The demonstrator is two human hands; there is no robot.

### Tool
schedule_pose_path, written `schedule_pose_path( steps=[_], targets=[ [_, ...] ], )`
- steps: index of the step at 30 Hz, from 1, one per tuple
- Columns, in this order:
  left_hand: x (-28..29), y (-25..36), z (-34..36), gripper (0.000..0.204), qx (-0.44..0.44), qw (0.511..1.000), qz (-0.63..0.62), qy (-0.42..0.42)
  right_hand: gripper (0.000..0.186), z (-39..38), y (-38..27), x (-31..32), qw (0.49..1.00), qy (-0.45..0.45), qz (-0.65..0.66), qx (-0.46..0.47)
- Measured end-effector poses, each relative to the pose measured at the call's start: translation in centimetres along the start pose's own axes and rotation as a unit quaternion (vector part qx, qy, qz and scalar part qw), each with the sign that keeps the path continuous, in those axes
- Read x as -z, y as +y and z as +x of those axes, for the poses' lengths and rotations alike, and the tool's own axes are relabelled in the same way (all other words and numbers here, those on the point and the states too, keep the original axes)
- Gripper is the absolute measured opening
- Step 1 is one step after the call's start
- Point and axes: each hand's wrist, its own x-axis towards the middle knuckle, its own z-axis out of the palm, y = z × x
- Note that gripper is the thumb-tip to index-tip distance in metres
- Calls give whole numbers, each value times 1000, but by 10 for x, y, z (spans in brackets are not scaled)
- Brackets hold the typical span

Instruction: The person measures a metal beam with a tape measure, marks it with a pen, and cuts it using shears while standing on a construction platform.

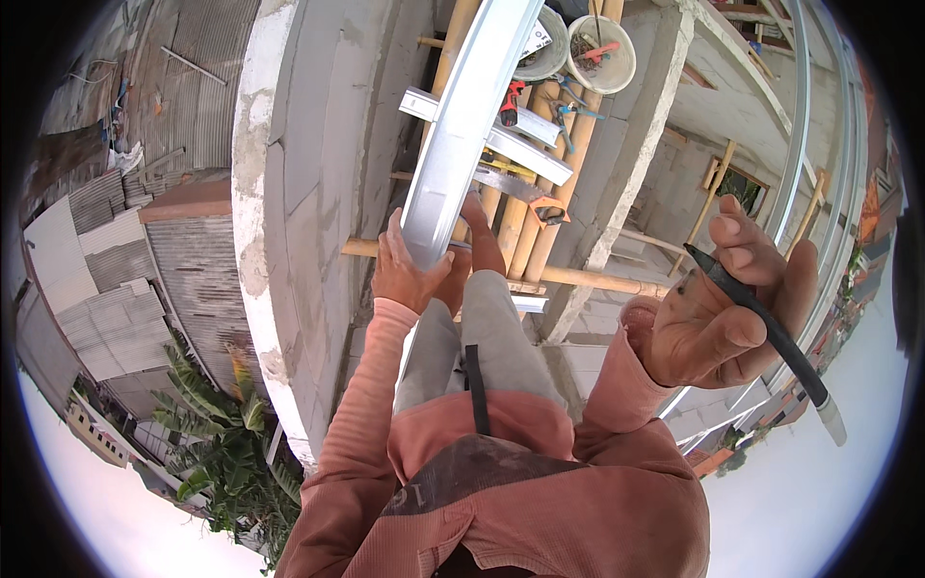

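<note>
A long silver metal channel (461, 135) runs away from me, tilted slightly to the right at its far end. My left hand (403, 270) is closed around its near end, fingers on the left side and thumb at the right edge. Raised at the right, my right hand (708, 313) holds a dark marker pen (761, 313) between thumb and fingers. Its pointed tip faces up and left, and its pale end points down and right. The pen is well apart from the channel.
Bamboo poles (520, 236) form the platform beneath me. On it lie a handsaw (550, 211), short metal channel pieces (530, 157), a red-and-black power tool (512, 103) and blue-handled hand tools (568, 130). Two buckets (626, 72) stand farther off. A block wall (323, 193) rises left, above rooftops.
</note>
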Motion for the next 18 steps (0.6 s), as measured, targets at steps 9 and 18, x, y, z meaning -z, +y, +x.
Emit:
schedule_pose_path(
  steps=[9, 18],
  targets=[
    [-3, 0, -1, 104, 10, 1000, -3, -25, 10, -3, -41, 35, 992, -58, 40, 107],
    [-16, -9, 1, 104, -48, 997, 47, 47, 38, 41, -39, 40, 963, -47, 99, 247]
  ],
)
